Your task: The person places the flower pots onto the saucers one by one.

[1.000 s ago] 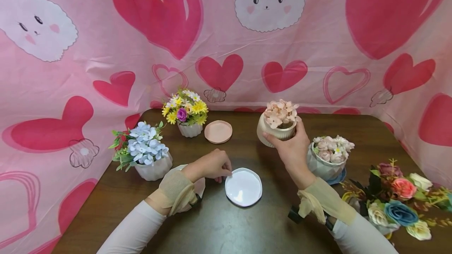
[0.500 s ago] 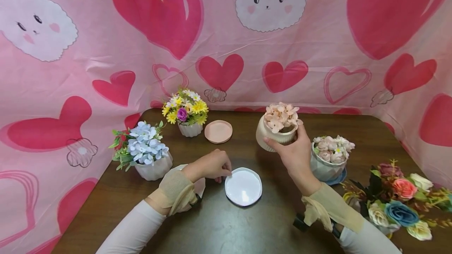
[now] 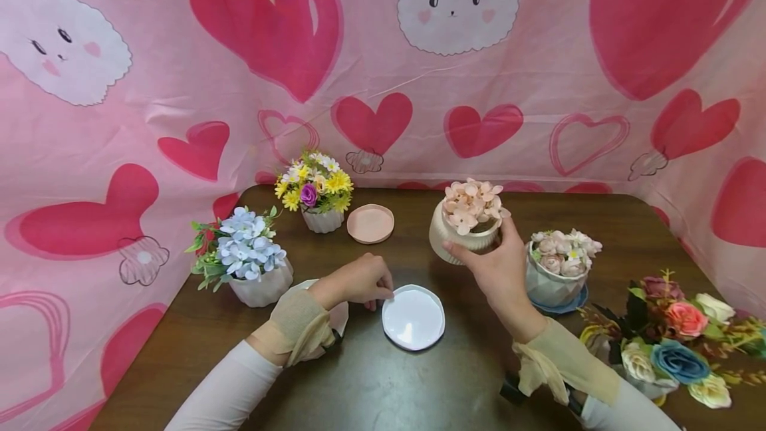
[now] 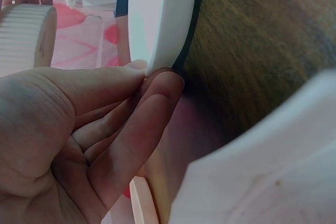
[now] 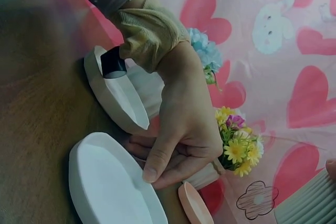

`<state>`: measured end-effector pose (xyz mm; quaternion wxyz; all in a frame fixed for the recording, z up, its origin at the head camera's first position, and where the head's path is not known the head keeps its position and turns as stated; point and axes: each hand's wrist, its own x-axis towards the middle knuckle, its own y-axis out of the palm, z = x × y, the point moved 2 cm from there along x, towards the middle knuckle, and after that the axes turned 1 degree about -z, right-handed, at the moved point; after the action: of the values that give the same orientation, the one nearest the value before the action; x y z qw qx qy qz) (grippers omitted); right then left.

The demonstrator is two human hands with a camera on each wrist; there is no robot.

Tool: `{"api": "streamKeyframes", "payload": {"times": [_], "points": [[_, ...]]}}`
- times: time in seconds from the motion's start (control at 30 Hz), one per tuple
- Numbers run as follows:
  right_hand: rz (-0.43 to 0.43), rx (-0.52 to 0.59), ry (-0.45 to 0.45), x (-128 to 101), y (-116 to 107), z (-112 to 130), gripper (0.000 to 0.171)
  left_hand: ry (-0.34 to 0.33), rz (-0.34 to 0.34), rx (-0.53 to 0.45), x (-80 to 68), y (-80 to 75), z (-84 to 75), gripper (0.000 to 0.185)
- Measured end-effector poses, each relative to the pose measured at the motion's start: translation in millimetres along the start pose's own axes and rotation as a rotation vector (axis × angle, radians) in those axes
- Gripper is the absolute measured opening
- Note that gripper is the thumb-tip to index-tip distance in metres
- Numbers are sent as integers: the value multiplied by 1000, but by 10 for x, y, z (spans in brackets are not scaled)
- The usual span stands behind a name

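Note:
My right hand (image 3: 499,271) grips a ribbed cream flowerpot (image 3: 445,235) with peach flowers (image 3: 473,203), thumb on its near side. The pot is tilted and seems held above the table. My left hand (image 3: 359,281) pinches the rim of a white saucer (image 3: 413,318) between thumb and fingertips, as the left wrist view shows. That saucer (image 5: 113,182) lies on the table in front of me and bears nothing. In the right wrist view the pot (image 5: 310,200) shows only at the lower right corner.
Under my left wrist is another pale saucer (image 3: 339,318), partly hidden. A pink saucer (image 3: 370,224) lies behind. Pots of blue flowers (image 3: 248,245) and yellow flowers (image 3: 317,181) stand left. At right are a faceted pot (image 3: 556,281) on a blue saucer (image 3: 571,304) and mixed roses (image 3: 676,338).
My right hand has brought the peach-flower pot slightly nearer to me and a little to the left. My left hand stays at the white saucer's rim.

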<state>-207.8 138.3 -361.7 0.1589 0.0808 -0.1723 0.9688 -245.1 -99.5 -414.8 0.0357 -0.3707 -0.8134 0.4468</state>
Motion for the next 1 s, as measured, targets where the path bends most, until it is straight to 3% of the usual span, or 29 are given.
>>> {"api": "streamKeyframes", "payload": {"times": [0.2,1.0], "points": [[14,-17,25,-51,6,13,94,-11,-2,0,1,-4,10,8],[51,33,-12,-219,-48,19,95,-3,-1,10,-3,-1,0,10]]}}
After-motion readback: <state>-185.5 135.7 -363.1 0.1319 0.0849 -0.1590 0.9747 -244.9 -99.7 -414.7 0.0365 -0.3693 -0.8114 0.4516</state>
